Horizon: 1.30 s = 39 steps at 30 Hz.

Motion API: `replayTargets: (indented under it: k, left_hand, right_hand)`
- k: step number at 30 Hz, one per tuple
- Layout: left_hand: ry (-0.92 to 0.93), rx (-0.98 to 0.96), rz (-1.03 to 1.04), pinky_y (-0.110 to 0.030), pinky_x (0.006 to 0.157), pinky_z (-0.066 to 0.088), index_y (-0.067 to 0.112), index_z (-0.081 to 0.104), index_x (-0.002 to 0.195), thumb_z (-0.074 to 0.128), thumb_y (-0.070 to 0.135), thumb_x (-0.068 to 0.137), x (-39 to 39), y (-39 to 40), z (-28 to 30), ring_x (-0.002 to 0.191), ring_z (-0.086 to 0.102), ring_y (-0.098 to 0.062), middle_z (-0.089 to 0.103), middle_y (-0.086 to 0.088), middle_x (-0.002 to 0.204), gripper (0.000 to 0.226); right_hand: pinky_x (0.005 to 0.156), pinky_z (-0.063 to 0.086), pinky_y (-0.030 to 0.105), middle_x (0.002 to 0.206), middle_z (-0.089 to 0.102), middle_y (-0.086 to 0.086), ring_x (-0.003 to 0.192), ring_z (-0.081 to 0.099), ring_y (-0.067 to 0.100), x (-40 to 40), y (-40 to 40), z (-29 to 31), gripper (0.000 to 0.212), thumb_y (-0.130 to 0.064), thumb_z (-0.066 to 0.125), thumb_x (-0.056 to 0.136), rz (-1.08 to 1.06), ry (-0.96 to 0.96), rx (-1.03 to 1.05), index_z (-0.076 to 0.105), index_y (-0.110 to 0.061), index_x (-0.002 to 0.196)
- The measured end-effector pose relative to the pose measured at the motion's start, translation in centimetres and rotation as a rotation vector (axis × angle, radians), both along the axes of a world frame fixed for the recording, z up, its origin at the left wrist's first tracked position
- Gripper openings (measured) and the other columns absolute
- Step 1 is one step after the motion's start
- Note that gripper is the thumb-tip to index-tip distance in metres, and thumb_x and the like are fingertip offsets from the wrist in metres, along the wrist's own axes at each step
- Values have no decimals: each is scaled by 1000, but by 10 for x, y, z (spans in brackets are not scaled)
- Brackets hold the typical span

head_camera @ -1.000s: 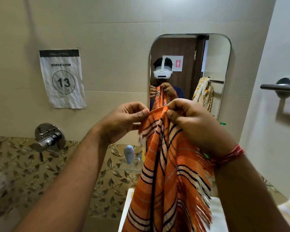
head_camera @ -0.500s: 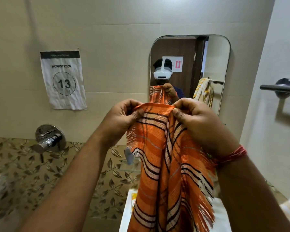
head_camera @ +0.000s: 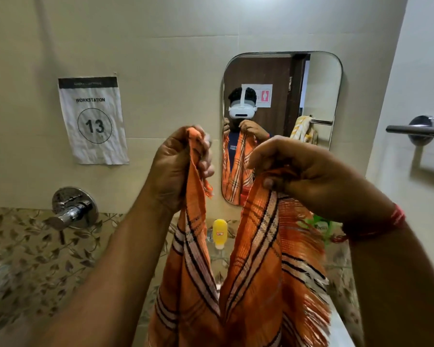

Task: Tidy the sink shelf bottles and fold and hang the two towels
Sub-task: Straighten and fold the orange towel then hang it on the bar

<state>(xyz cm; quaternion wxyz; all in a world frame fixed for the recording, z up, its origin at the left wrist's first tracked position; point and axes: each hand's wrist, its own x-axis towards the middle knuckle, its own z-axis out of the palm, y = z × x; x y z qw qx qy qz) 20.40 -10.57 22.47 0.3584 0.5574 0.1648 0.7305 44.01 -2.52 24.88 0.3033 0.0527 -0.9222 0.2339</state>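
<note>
An orange striped towel is held up in front of the wall, gripped by both hands and hanging down in two panels that meet lower down. The left hand is raised beside the mirror, its fingers curled tightly round one bunched top corner of the towel, a frayed bit of fringe showing just below the fingers. The right hand is held slightly lower and apart from the left, its thumb and curled fingers pinching the other top edge of the cloth; a red thread band is worn at that wrist. A fringed edge of the towel hangs down along the right side.

Between the two hanging panels a yellow bottle is seen standing cap-down on the glass shelf below the mirror. Toward the right end of that shelf a green bottle is partly hidden behind the towel and the right wrist. In the mirror a yellow striped towel is seen draped over a rail. A chrome towel bar is fixed to the right-hand wall, nothing visible on the part in view. On the left of the tiled wall a paper sign reading WORKSTATION 13 is stuck, and below it a chrome tap projects.
</note>
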Motion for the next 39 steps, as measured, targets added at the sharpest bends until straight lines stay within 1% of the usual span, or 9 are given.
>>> replayTargets:
  k: [2, 5, 10, 17, 22, 26, 29, 33, 39]
  left_hand:
    - [93, 22, -1, -22, 52, 51, 18, 71, 92, 74, 21, 85, 12, 1, -3, 57, 57, -10, 64, -2, 81, 9]
    - [156, 8, -24, -26, 59, 55, 15, 69, 93, 58, 12, 89, 29, 5, -11, 64, 63, -14, 66, -4, 82, 12]
    - [141, -74, -189, -24, 62, 53, 16, 68, 97, 64, 13, 88, 41, 11, -24, 65, 63, -14, 67, -4, 83, 11]
    - [87, -126, -354, -25, 70, 55, 14, 62, 101, 69, 10, 89, 44, 17, -30, 74, 66, -14, 66, -6, 89, 15]
    - [63, -189, -438, -32, 74, 59, 10, 60, 104, 62, 6, 91, 39, 20, -30, 77, 69, -20, 65, -12, 91, 14]
    - [-23, -232, -166, -26, 61, 59, 9, 64, 92, 65, 7, 86, 42, 19, -26, 63, 68, -16, 69, -9, 78, 6]
    - [-73, -213, 102, -22, 49, 56, 6, 57, 90, 56, 6, 87, 50, 12, -24, 49, 64, -11, 68, -5, 64, 3]
    - [-25, -195, 176, -18, 42, 50, 4, 52, 87, 48, -3, 94, 57, 9, -22, 42, 60, -7, 64, -1, 56, 11]
    - [111, -185, 298, -33, 68, 61, 9, 63, 92, 45, -11, 97, 50, 12, -24, 75, 69, -22, 71, -8, 81, 28]
  right_hand:
    - [87, 54, 23, 104, 60, -12, 106, 63, 16, -4, -3, 0, 40, 10, 60, 89, 29, 66, 2, 58, -21, 113]
    - [85, 55, 23, 100, 63, 0, 97, 67, 15, -13, -7, -5, 36, 7, 66, 86, 21, 240, -3, 56, -19, 109]
    - [84, 53, 19, 101, 63, 3, 93, 68, 7, -27, -2, -15, 47, 9, 74, 79, -51, 488, -23, 53, -25, 106]
    - [85, 56, 32, 97, 63, 13, 89, 70, 17, -36, 4, -28, 33, -6, 72, 81, 51, 542, -184, 55, -21, 104]
    - [84, 53, 26, 98, 60, 10, 91, 64, 11, -43, 6, -34, 31, -14, 73, 80, -10, 581, -165, 54, -18, 104]
    - [79, 45, 14, 103, 51, -1, 91, 51, 0, -53, 7, -41, 42, -26, 81, 78, -346, 699, -86, 49, -20, 105]
    - [64, 45, 20, 90, 51, 5, 73, 49, 12, -58, -2, -48, 28, -31, 72, 87, -532, 815, -167, 48, -18, 94]
    - [59, 46, 17, 77, 60, -3, 68, 58, 9, -60, -16, -57, 21, -33, 65, 94, -489, 599, -237, 61, -15, 84]
    - [65, 57, 27, 84, 67, 0, 77, 67, 12, -63, -19, -59, 18, -34, 66, 93, -501, 534, -330, 67, -16, 93]
